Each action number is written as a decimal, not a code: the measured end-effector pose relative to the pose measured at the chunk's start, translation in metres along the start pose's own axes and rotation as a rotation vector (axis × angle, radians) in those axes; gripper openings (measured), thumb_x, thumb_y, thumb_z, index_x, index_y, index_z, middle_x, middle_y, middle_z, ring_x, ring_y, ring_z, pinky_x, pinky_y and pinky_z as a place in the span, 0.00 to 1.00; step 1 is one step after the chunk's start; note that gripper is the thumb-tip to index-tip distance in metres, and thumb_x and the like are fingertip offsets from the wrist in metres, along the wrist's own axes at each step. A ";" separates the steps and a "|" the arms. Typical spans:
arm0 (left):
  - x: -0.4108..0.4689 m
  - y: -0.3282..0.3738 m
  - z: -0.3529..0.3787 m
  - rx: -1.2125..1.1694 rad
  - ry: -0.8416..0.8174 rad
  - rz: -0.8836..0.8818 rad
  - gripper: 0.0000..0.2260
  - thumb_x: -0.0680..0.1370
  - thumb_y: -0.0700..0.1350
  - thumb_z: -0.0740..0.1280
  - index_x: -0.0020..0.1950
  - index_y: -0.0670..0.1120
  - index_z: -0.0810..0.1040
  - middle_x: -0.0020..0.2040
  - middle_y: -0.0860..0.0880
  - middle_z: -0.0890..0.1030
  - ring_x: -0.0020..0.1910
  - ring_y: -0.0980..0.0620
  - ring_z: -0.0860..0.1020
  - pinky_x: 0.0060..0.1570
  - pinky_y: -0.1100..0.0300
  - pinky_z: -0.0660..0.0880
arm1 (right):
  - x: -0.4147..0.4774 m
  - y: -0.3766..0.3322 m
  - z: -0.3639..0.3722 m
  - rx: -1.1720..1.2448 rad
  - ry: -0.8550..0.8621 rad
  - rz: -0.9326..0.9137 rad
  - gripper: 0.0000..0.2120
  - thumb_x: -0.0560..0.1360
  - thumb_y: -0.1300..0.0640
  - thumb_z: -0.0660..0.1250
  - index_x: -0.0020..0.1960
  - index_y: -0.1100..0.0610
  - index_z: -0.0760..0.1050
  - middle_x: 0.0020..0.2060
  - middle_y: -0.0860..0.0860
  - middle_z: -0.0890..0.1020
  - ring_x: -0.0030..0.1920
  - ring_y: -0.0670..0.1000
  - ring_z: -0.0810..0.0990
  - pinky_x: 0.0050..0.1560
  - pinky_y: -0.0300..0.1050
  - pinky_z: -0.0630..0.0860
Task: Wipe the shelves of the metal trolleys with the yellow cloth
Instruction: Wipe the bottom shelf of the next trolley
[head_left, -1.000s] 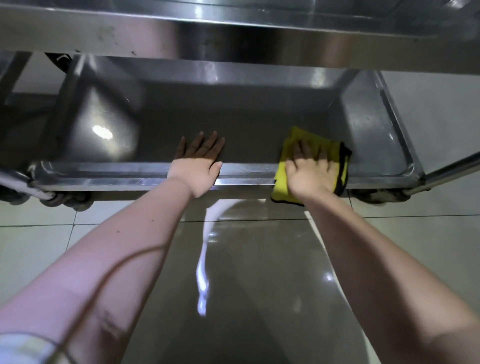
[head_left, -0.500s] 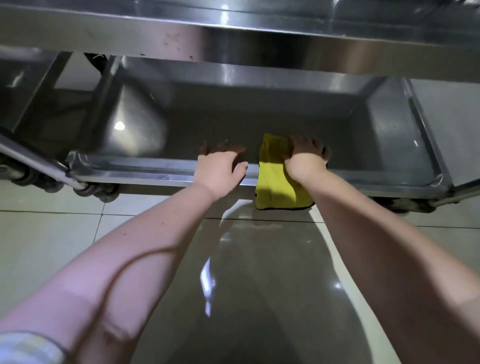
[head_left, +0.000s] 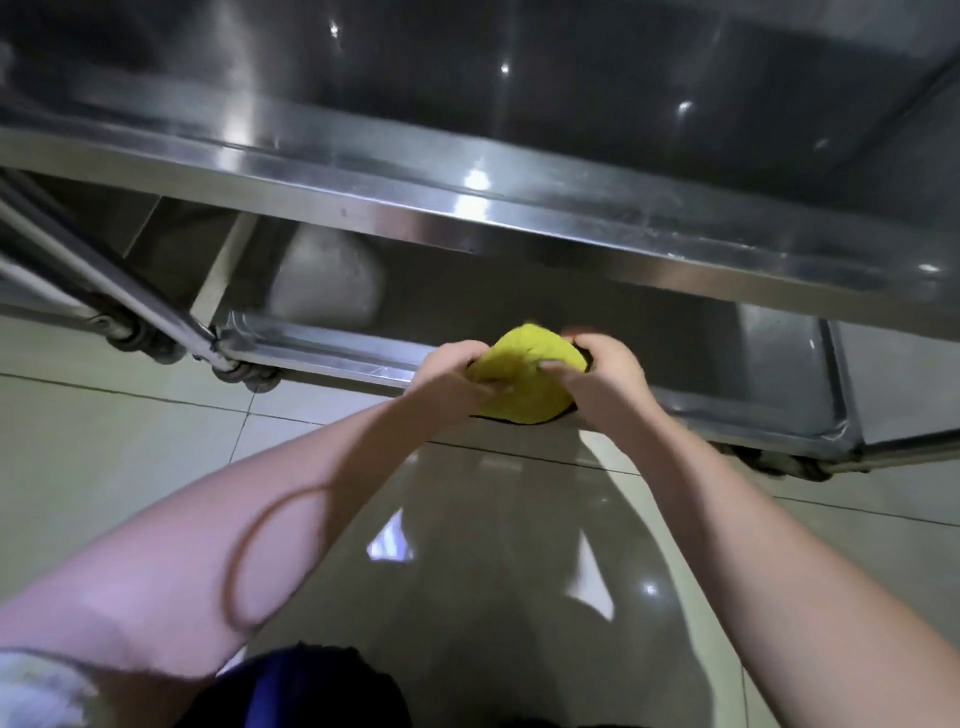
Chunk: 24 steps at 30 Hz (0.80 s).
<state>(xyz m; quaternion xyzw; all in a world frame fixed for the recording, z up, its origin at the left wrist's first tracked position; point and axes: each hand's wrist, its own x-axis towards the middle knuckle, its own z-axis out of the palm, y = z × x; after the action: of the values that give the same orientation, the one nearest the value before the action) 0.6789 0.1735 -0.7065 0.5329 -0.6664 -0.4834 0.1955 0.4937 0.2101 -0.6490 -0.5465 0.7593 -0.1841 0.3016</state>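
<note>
Centre frame: left hand (head_left: 457, 382) and right hand (head_left: 605, 376) both clutch bunched soft yellow cloth (head_left: 530, 376); light, limp, best gripped at edges.

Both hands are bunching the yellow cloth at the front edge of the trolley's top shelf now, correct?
Not quite. Both the left hand and right hand do grip the bunched yellow cloth, but at the front edge of the bottom shelf, near the floor, not the top one. The head view shows an upper shelf above them.

Single head view, looking steeply down and forward, close over trolley (head_left: 519, 208) shelves and floor (head_left: 104, 441).
</note>
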 end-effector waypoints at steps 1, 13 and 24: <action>-0.010 -0.003 -0.009 0.019 0.058 0.020 0.12 0.64 0.54 0.73 0.37 0.49 0.76 0.33 0.54 0.75 0.36 0.51 0.72 0.39 0.55 0.71 | -0.002 -0.005 0.001 -0.040 -0.004 -0.028 0.06 0.72 0.48 0.71 0.40 0.42 0.75 0.41 0.41 0.78 0.52 0.53 0.76 0.60 0.51 0.67; -0.135 0.063 -0.162 0.648 0.157 0.136 0.09 0.77 0.50 0.66 0.53 0.50 0.82 0.42 0.50 0.83 0.44 0.45 0.81 0.45 0.57 0.72 | -0.062 -0.152 0.025 -0.282 -0.293 -0.472 0.18 0.73 0.59 0.69 0.62 0.51 0.74 0.58 0.51 0.77 0.55 0.57 0.77 0.49 0.47 0.71; -0.309 0.203 -0.346 0.637 0.246 0.059 0.05 0.76 0.43 0.70 0.50 0.45 0.83 0.40 0.47 0.81 0.38 0.44 0.79 0.44 0.52 0.67 | -0.186 -0.361 -0.095 -0.236 -0.462 -0.560 0.14 0.76 0.60 0.62 0.60 0.53 0.74 0.52 0.52 0.79 0.52 0.55 0.77 0.44 0.43 0.63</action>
<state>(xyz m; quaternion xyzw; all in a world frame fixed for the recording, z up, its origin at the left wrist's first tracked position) 0.9518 0.2931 -0.2969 0.6021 -0.7704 -0.1772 0.1120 0.7317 0.2589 -0.3097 -0.7909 0.5085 -0.0425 0.3377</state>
